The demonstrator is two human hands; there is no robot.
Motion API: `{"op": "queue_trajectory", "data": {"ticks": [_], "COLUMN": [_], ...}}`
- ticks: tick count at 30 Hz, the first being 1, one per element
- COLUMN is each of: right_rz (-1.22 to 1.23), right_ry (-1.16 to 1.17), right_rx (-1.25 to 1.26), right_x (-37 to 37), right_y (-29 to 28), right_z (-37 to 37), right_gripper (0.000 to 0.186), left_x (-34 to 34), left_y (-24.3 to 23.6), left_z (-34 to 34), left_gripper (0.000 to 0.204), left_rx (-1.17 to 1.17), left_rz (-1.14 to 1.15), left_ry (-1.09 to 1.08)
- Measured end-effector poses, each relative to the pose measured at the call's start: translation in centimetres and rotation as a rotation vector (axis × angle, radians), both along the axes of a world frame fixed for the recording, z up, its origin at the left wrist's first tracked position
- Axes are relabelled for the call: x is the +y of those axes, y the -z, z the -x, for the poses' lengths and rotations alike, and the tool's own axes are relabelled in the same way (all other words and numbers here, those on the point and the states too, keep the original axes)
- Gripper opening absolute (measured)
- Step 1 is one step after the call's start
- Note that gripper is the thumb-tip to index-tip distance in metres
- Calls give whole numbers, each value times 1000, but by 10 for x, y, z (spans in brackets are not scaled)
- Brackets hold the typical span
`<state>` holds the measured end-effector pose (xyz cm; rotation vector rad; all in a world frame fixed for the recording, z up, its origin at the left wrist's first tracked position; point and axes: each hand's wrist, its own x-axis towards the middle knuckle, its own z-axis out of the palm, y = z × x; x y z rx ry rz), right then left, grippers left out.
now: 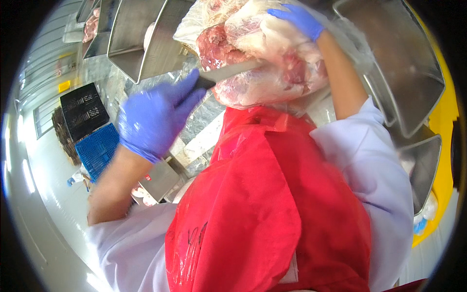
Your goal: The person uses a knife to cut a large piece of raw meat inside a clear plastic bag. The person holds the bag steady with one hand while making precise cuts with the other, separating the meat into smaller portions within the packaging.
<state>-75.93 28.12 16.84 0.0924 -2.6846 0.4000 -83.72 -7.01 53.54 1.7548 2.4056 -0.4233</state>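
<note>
A large piece of pale and red meat [270, 78], partly covered in clear plastic, fills the top centre. My left hand [155, 114], in a blue glove, is closed round the dark handle of a knife [227, 72], whose blade points right across the meat. My right hand [299, 19], also blue-gloved, lies with fingers stretched out on the top of the meat, at its far right part. The meat's near edge reaches the red apron [233, 204] on my body.
Metal bins [129, 39] stand at upper left and on the right [399, 63], beside a yellow edge [442, 78]. Black [83, 111] and blue crates [96, 151] are at left, with a small figure of a person [80, 177] beyond and a steel surface with meat pieces below.
</note>
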Motion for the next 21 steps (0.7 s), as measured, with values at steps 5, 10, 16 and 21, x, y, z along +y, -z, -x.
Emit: {"op": "queue_trajectory", "data": {"ticks": [5, 10, 16, 21], "right_rz": [145, 876, 201, 355], "right_ry": [-47, 16, 12, 169], "right_rx": [-124, -222, 69, 102], "right_x": [-1, -21, -13, -10], "right_y": [-20, -51, 7, -1], "right_z": [5, 11, 2, -20], "right_gripper": [44, 34, 37, 35], "left_x": [129, 230, 278, 253], "left_y": [-47, -36, -19, -43], "left_z": [29, 55, 57, 31], "left_gripper": [34, 40, 40, 37], "left_rx": [-126, -179, -181, -160], "left_rz": [286, 678, 874, 699], "left_ry": [-8, -2, -31, 56]}}
